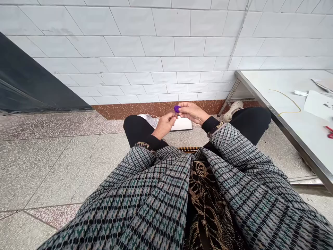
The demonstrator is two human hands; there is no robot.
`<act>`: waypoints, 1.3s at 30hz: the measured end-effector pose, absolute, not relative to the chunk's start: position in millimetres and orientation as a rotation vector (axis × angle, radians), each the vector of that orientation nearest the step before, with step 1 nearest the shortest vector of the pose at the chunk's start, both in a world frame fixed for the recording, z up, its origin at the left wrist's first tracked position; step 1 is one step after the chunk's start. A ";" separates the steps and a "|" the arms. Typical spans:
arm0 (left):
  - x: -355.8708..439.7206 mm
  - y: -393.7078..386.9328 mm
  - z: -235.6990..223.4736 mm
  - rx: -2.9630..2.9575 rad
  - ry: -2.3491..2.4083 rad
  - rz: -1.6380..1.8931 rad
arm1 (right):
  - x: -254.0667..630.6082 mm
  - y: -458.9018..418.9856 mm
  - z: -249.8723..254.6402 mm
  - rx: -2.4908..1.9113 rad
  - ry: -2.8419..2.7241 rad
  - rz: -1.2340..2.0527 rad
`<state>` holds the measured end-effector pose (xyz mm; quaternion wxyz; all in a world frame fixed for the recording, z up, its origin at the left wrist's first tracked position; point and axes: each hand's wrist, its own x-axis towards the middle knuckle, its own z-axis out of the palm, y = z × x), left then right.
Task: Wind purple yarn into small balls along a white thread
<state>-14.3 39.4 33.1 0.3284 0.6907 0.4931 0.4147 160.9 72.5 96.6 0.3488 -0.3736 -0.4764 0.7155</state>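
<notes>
A small rounded purple piece (177, 108), textured like wound yarn, sits at the fingertips of my right hand (194, 111). The right thumb and fingers pinch it from the right side. Just below and to the left, my left hand (165, 124) is closed in a pinch on a thin dark strand (175, 114) that runs down from the purple piece. The strand's lower end is hidden by the left fingers. Beneath both hands lies a flat white board (182, 124) with a dark edge, partly covered by them.
To the right, a white table (288, 81) with a metal rim holds a yellow wire (292, 99), white paper (316, 106) and red-handled scissors (330, 132). A clear plastic bag (148, 119) lies by my left knee. A tiled wall (166, 45) rises in front.
</notes>
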 end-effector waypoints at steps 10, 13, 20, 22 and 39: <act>-24.4 35.2 60.9 2.361 1.243 0.890 | 156.4 78.6 74.4 -1.193 -1.621 1.660; -35.6 40.6 63.0 2.282 1.339 0.974 | 156.0 72.7 71.8 -1.107 -1.708 1.833; -25.6 38.8 34.1 1.866 1.395 0.890 | 161.9 66.3 85.1 -0.990 -1.286 1.962; -17.5 34.6 29.5 1.941 1.290 0.803 | 163.3 69.4 86.1 -0.990 -1.207 1.913; -35.3 42.8 47.7 2.114 1.348 1.059 | 152.9 65.8 68.7 -1.108 -1.640 1.857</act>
